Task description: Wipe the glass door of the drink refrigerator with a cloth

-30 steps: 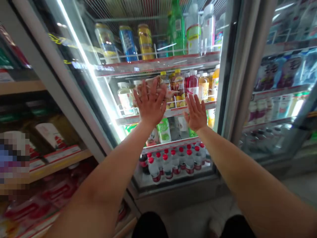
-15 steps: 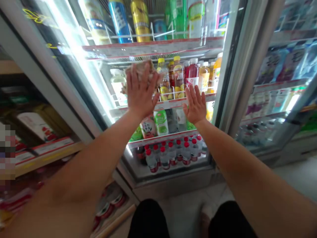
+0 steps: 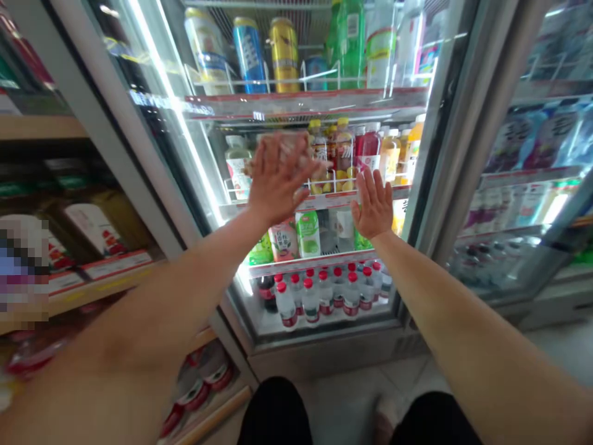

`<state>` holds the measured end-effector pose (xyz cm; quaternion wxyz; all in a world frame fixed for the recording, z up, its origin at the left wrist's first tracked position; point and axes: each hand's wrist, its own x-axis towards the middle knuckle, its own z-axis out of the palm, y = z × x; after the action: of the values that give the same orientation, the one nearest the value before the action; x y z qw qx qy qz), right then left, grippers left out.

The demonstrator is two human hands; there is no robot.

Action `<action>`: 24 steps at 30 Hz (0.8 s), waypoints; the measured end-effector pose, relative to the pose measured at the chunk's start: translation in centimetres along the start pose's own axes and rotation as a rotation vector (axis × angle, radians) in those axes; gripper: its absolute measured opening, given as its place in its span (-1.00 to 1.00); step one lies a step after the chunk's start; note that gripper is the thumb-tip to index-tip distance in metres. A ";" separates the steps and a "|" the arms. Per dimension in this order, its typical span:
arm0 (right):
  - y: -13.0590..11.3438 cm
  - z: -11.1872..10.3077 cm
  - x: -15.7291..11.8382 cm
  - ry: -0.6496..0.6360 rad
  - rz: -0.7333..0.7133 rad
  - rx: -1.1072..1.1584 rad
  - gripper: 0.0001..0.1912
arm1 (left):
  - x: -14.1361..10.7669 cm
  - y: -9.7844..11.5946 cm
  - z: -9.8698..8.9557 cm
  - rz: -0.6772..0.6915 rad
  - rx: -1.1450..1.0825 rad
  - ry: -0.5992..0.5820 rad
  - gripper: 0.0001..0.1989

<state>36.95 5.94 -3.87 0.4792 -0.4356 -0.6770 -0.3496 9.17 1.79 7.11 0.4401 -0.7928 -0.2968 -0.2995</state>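
Observation:
My left hand [image 3: 277, 182] lies flat over a crumpled, pale brownish cloth [image 3: 296, 143], pressing it on the glass door of a drinks fridge. Its fingers are slightly blurred, and the palm hides much of the cloth. To the right, my right hand [image 3: 373, 207] rests with fingers stretched out against the same glass, holding nothing. Behind the glass, near the hands, stand yellow-capped tea bottles [image 3: 343, 151], a red juice bottle [image 3: 369, 147] and a green carton [image 3: 308, 233].
Cans [image 3: 284, 54] and green bottles [image 3: 351, 46] fill the upper fridge shelf. Red-capped water bottles [image 3: 310, 301] stand at the bottom. A shelf with bottles [image 3: 99, 228] is at left. The metal door frame [image 3: 456, 148] and another fridge are at right. My knees [image 3: 277, 411] are below.
My left hand has slid slightly down the glass with the cloth, its fingers leaning more to the right. My right hand stays about in place. The whole view has shifted a little.

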 end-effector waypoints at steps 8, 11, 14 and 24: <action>0.1 0.1 -0.1 -0.012 0.015 0.023 -0.30 | 1.4 -4.3 -1.4 0.066 -0.135 0.003 -0.36; 0.1 -0.1 0.0 -0.040 0.016 0.024 -0.31 | 1.7 -4.0 -1.4 -0.071 -0.090 0.114 -0.28; 0.1 -0.2 0.0 -0.035 0.019 0.016 -0.31 | 0.0 -1.0 -0.4 0.019 -0.034 0.018 -0.25; 1.2 1.0 -0.8 0.102 -0.010 0.089 -0.26 | -0.3 0.3 -0.9 -0.168 0.069 -0.088 -0.30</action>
<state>37.84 7.08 -4.86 0.5302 -0.3921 -0.6689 -0.3431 8.98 0.83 7.16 0.4271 -0.7620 -0.3912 -0.2898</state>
